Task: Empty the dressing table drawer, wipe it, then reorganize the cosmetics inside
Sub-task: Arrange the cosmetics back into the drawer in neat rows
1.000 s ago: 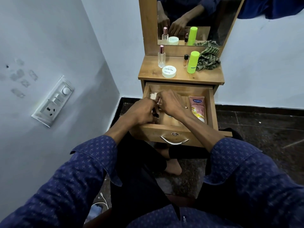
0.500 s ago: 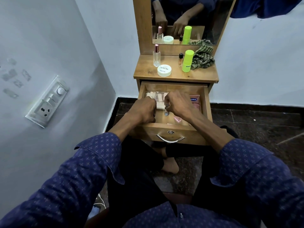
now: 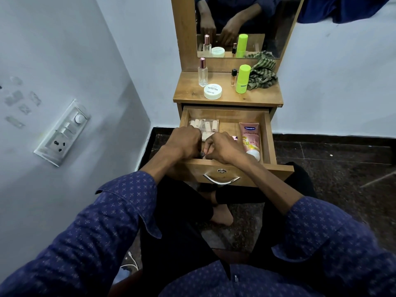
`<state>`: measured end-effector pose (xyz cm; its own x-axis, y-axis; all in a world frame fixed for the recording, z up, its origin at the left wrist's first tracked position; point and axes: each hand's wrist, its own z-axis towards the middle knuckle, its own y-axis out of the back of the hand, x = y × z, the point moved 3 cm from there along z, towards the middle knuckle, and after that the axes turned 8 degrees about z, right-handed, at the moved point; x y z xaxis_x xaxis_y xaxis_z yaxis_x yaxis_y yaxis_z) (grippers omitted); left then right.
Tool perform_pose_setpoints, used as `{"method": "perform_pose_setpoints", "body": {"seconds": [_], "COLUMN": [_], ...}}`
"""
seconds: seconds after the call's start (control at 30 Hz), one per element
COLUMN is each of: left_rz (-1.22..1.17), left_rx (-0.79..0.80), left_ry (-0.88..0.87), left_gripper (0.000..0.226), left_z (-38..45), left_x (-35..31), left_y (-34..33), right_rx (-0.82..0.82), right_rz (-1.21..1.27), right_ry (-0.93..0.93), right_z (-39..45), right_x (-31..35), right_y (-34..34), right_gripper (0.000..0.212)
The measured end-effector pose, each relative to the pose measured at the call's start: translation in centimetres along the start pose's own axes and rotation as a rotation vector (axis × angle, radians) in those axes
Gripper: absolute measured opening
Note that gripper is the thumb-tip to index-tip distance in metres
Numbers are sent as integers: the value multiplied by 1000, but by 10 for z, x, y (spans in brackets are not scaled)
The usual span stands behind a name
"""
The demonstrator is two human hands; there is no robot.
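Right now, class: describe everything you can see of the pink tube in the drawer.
The pink tube looks like soft plastic, with a blue Vaseline label near its far end and yellow-orange artwork lower down. Its white cap points toward the drawer front. It lies flat along the right side, close to the wall. The right hand is just beside it; contact is unclear.

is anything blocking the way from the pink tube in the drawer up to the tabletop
Nothing visible does. The pink tube lies uncovered at the drawer's right side, beside the right hand, and the tabletop has bare wood at its front.
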<state>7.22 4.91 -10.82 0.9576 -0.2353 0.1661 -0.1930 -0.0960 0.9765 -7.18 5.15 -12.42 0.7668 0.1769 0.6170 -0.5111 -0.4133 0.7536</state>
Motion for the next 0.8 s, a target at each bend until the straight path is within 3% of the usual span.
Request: {"method": "perform_pose_setpoints", "body": {"seconds": [0.2, 0.43, 0.6, 0.8], "left_rz": [31, -67, -172, -286], "left_rx": [-22, 9, 41, 0], "left_ry": [-15, -23, -11, 30], "left_gripper": [26, 20, 22, 20], "left_z": [1, 2, 0, -5], "left_x": [-1, 5, 16, 23], "left_y": [-2, -2, -1, -5], "right_rx": [101, 125, 132, 190], "right_rz": [102, 250, 431, 432], "right_ry": [-139, -252, -338, -331], "right_z": [14, 35, 39, 46], "right_x": [-10, -24, -28, -29], "right_y": [-15, -30, -31, -38], "right_gripper": [29, 13, 18, 22]}}
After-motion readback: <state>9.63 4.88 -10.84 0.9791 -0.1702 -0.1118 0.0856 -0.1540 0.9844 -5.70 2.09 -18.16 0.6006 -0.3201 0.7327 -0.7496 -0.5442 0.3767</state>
